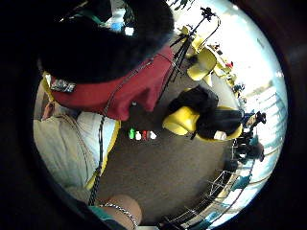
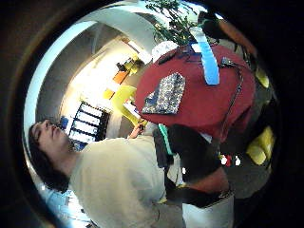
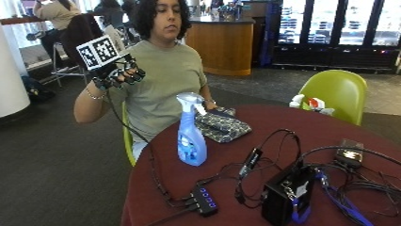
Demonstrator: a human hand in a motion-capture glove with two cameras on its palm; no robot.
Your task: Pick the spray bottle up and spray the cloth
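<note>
Hovering raised at shoulder height, right hand (image 3: 117, 74) has fingers loosely curled, holding nothing; spray bottle (image 3: 190, 136) partly hides cloth (image 3: 222, 125) edge.

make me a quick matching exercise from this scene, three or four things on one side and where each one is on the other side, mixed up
Things:
1. spray bottle
2. cloth
3. right hand
4. green chair

Places:
A. raised beside the person's shoulder, off the table
B. lying folded on the table in front of the person
C. standing upright on the table by the cloth
D. behind the table's far edge

Pairs: 1-C, 2-B, 3-A, 4-D
</note>
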